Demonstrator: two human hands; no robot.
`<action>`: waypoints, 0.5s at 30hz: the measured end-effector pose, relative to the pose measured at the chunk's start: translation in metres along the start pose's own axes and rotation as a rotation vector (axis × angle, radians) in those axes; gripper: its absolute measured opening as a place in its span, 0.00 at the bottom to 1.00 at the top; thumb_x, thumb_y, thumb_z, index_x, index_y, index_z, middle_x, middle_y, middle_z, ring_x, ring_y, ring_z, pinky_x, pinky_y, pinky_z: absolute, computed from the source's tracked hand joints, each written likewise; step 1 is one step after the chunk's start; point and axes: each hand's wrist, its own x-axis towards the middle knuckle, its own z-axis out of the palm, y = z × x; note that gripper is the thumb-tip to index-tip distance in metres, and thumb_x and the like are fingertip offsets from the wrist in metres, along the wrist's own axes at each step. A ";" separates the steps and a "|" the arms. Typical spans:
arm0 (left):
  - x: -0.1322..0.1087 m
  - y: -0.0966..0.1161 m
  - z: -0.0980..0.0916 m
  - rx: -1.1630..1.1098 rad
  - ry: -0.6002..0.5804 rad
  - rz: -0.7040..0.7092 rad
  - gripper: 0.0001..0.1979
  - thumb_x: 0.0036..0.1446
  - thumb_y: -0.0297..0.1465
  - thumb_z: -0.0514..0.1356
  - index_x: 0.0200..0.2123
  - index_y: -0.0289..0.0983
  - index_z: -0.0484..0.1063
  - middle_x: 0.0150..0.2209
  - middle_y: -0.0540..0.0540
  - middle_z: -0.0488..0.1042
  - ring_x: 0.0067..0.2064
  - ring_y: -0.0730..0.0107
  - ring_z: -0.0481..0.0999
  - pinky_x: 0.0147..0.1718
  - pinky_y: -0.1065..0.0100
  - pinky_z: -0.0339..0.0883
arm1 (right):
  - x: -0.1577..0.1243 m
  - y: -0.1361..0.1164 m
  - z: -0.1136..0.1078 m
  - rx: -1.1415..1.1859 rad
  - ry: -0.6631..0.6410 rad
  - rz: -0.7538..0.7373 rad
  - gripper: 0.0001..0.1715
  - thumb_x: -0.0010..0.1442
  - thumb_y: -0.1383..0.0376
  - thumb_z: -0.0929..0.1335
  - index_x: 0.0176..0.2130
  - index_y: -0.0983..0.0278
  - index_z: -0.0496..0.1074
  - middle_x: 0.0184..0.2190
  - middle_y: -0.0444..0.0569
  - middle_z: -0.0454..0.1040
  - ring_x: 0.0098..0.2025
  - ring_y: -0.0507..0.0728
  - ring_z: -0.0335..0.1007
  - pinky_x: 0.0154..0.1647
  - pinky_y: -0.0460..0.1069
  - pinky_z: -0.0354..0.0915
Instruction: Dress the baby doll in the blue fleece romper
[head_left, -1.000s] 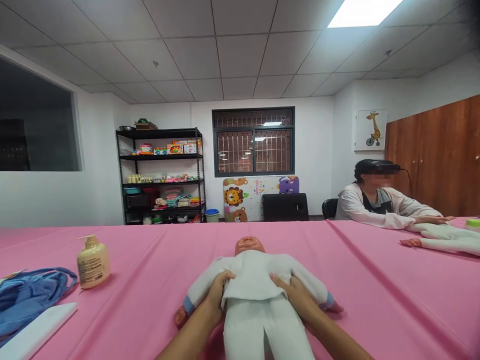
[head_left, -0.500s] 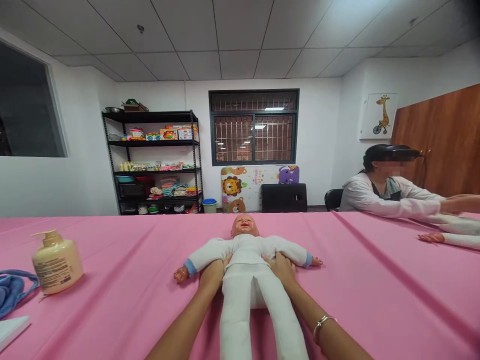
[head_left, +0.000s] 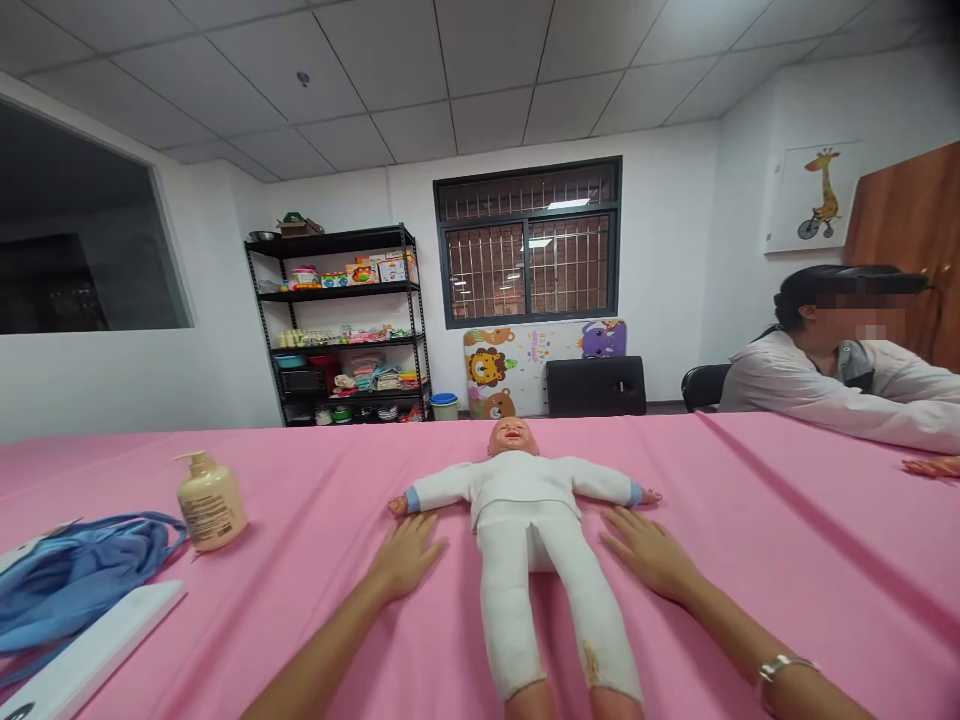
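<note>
Both hands are open and holding nothing: the left hand [head_left: 405, 557] and the right hand [head_left: 651, 553] lie palm down on the pink table cover [head_left: 772, 530], fingers loosely spread and pointing forward and inward. Each forearm angles in from a lower corner of the view, and a metal bangle [head_left: 780, 668] circles the right wrist. The two hands sit on either side of a baby doll [head_left: 521, 540], just apart from its white-clothed legs and below its outstretched arms, with neither hand touching it.

The doll lies face up along the middle of the table, its head toward the far edge, its arms spread wide and its legs running toward the near side, where the bottom of the view cuts off its feet. A brownish stain marks one trouser leg.

Toward the table's left side stand a cream pump bottle [head_left: 211, 503], a crumpled blue cloth [head_left: 75, 580] and a flat white board [head_left: 97, 650]. At the right edge, a seated co-worker [head_left: 817, 375] in a pale top leans on the table, beside what looks like a doll's hand [head_left: 930, 466], though the view there is too cut off to be sure.
</note>
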 end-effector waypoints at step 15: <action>-0.179 -0.097 -0.057 0.233 0.262 -0.071 0.29 0.60 0.50 0.47 0.56 0.39 0.69 0.61 0.41 0.64 0.62 0.48 0.61 0.63 0.48 0.52 | -0.167 0.104 0.022 0.144 0.193 -0.196 0.33 0.59 0.43 0.58 0.55 0.54 0.72 0.60 0.46 0.63 0.62 0.66 0.58 0.60 0.62 0.62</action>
